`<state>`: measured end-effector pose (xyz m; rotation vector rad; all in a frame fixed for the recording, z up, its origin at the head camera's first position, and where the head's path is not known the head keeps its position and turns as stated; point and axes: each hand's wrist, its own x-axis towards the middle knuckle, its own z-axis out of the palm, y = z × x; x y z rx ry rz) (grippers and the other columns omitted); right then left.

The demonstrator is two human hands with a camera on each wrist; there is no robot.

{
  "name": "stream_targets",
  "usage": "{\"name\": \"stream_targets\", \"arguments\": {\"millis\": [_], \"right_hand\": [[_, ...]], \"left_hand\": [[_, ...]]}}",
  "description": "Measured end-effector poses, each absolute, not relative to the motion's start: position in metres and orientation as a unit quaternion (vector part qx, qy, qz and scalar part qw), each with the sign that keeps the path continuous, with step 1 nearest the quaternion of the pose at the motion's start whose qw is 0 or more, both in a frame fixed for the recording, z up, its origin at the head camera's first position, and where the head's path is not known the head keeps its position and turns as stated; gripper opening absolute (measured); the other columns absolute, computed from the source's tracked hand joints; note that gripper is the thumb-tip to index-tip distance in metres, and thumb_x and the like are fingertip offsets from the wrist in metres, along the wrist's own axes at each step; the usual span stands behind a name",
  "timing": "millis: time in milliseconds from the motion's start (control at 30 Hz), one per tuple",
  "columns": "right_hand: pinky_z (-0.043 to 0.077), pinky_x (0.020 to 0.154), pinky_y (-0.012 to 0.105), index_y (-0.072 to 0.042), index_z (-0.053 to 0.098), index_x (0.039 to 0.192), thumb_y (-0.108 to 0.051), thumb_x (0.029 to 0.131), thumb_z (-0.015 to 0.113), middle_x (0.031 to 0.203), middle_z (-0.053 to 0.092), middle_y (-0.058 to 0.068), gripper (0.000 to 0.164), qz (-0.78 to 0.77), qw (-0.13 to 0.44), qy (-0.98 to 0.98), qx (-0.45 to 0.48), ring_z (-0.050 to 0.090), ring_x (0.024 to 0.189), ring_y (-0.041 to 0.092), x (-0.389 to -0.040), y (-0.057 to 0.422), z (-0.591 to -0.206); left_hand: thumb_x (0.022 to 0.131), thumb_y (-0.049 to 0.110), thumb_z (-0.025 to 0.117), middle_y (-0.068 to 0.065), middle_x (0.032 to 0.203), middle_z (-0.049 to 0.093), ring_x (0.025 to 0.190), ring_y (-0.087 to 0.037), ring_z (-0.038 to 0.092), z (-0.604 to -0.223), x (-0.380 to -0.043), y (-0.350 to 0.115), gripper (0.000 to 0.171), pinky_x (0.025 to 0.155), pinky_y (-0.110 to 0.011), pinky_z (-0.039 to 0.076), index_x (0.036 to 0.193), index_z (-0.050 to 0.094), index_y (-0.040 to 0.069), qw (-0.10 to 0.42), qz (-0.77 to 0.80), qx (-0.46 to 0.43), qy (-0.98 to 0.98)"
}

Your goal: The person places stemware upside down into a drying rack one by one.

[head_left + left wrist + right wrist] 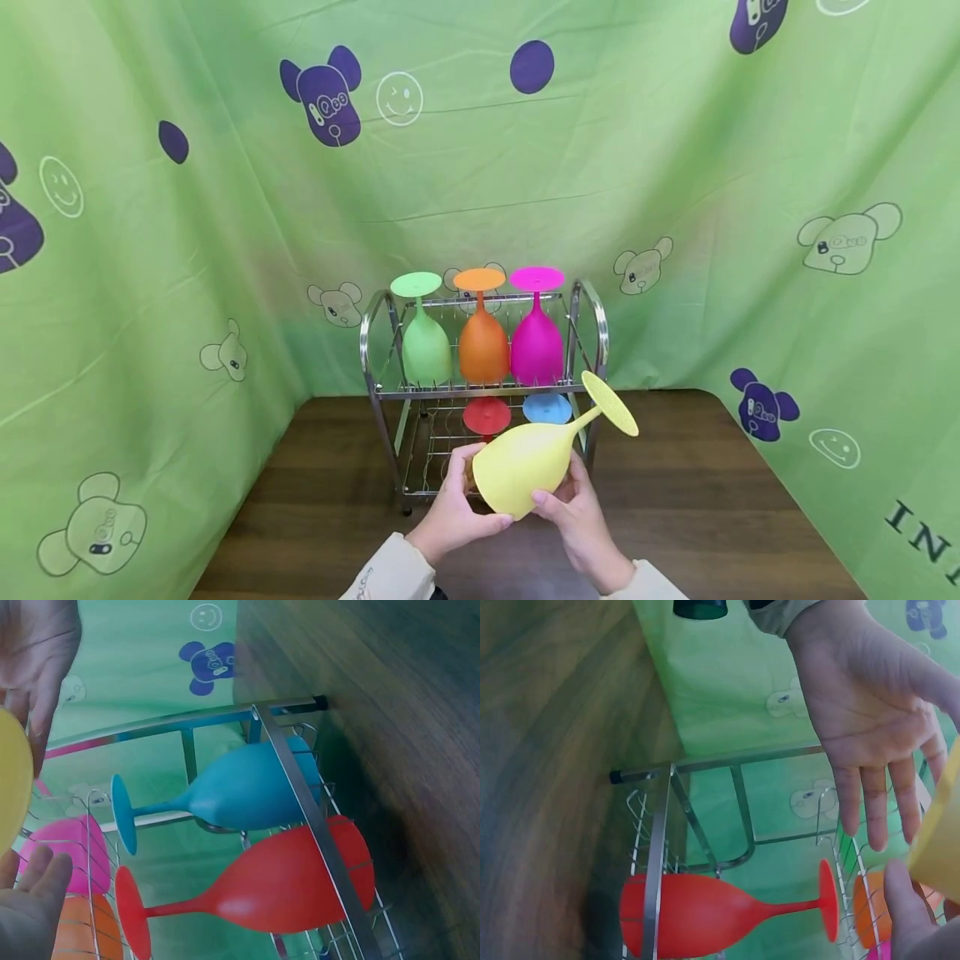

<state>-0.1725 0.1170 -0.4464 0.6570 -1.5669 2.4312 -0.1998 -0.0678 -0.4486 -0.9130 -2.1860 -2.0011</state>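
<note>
Both hands hold a yellow wine glass (525,467) in front of the rack. It is tilted, its bowl opening down to the left and its round foot up to the right. My left hand (459,512) grips the rim end, thumb underneath. My right hand (581,521) grips the bowl's right side, thumb in front and fingers partly hidden behind. On the lower shelf, a red wine glass (277,885) and a blue wine glass (240,787) stand upside down, mostly covered in the head view.
A two-tier metal rack (480,392) stands on the brown wooden table (675,500). Its top shelf carries upside-down green (426,350), orange (483,350) and magenta (537,350) wine glasses. A patterned green cloth (480,183) surrounds the table's back and sides.
</note>
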Motion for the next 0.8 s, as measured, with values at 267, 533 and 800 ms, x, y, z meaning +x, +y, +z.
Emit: {"name": "stream_targets", "arguments": {"millis": [267,533,800], "right_hand": [[0.052,0.075,0.020,-0.036,0.041,0.136,0.013,0.077,0.063,0.117,0.054,-0.011,0.080,0.741,0.178,-0.619,0.190,0.057,0.097,0.004,-0.176,0.109,-0.439],[0.054,0.070,0.022,-0.023,0.039,0.141,0.010,0.072,0.070,0.117,0.054,-0.005,0.082,0.695,0.193,-0.662,0.203,0.057,0.095,0.003,-0.185,0.098,-0.447],[0.053,0.067,0.022,0.009,0.034,0.135,0.005,0.067,0.076,0.113,0.056,0.018,0.080,0.648,0.200,-0.706,0.205,0.056,0.091,0.000,-0.207,0.082,-0.468]], "left_hand": [[0.071,0.008,0.079,-0.013,0.127,0.052,0.111,-0.018,0.052,-0.447,-0.205,-0.082,0.076,0.094,-0.036,0.044,0.136,0.040,0.004,0.033,-0.613,-0.291,-0.734],[0.079,0.001,0.068,-0.023,0.113,0.059,0.109,-0.010,0.054,-0.453,-0.217,-0.120,0.045,0.086,-0.032,0.048,0.120,0.052,-0.007,0.212,-0.584,-0.313,-0.718],[0.079,-0.014,0.059,-0.009,0.103,0.058,0.094,-0.012,0.054,-0.442,-0.233,-0.144,0.035,0.078,-0.024,0.045,0.113,0.050,-0.012,0.354,-0.592,-0.156,-0.706]]}}
